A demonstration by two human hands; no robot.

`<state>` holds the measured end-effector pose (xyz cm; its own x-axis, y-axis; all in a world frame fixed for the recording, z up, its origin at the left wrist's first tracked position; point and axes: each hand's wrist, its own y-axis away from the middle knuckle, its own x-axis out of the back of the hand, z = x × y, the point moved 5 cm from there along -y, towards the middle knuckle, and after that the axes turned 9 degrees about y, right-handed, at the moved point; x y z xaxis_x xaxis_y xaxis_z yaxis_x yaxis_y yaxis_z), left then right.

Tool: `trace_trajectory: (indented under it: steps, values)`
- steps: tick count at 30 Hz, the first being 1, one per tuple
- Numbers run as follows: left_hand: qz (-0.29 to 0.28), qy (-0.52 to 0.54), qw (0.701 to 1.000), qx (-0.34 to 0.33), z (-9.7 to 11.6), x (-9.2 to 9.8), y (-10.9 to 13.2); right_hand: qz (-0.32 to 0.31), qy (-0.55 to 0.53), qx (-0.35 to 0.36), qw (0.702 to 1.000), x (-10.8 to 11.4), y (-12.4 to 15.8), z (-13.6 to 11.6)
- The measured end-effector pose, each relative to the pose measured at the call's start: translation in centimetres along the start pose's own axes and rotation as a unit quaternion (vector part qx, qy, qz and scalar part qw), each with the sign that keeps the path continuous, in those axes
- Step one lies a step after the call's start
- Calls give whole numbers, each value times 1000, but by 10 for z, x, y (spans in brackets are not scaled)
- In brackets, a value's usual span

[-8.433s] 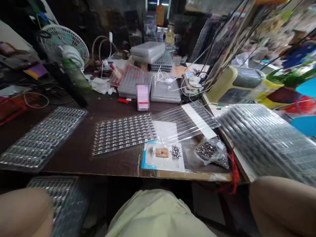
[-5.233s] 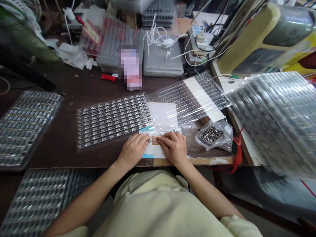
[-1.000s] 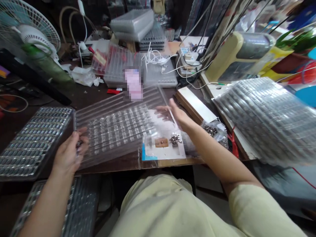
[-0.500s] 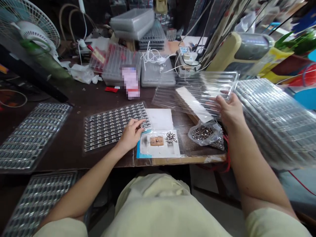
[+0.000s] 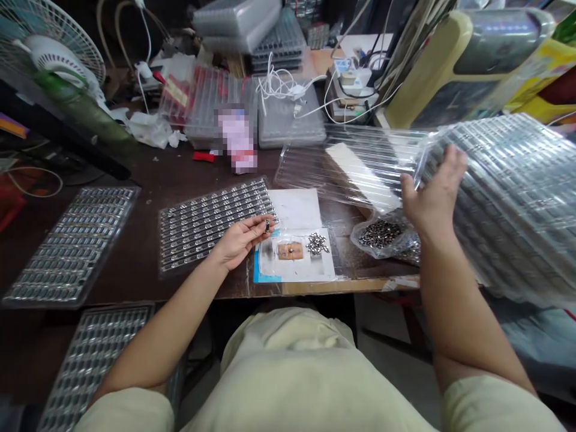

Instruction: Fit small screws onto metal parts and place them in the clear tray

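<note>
My left hand (image 5: 243,241) pinches a small dark metal part (image 5: 267,226) between thumb and fingertips. It is above the right edge of a transparent tray filled with rows of small metal parts (image 5: 211,225). Just right of it, a tan block (image 5: 290,251) and a loose pile of shiny metal pieces (image 5: 317,243) lie on a white card (image 5: 310,273). My right hand (image 5: 434,195) is open, thumb and fingers spread, at the right end of a ribbed transparent tray (image 5: 310,165). Its fingers reach against a tall stack of filled trays (image 5: 508,180); whether they press on it I cannot tell.
A plastic bag of small metal pieces (image 5: 382,235) sits near the table's front edge. More filled trays (image 5: 74,240) lie at left, another (image 5: 99,360) lower down. Behind stand plastic boxes (image 5: 290,126), white cables (image 5: 281,87), a power strip (image 5: 353,90) and a fan (image 5: 54,54).
My left hand has lifted slightly off the filled tray with a small metal part in its fingertips. My right hand has let go of the ribbed tray, now lower, and shifted right toward the stack.
</note>
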<state>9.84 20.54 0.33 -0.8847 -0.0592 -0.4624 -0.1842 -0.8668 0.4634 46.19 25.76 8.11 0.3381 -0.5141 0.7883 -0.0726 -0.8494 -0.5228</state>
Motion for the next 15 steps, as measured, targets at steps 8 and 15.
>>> trace_trajectory:
  steps: [8,15]
  values:
    - [10,-518,801,-300,4,-23,-12,-48,-38,102,993,-6,40,-101]
    - [15,-601,714,-358,-8,-28,-10,-218,-60,163,960,-59,66,-132]
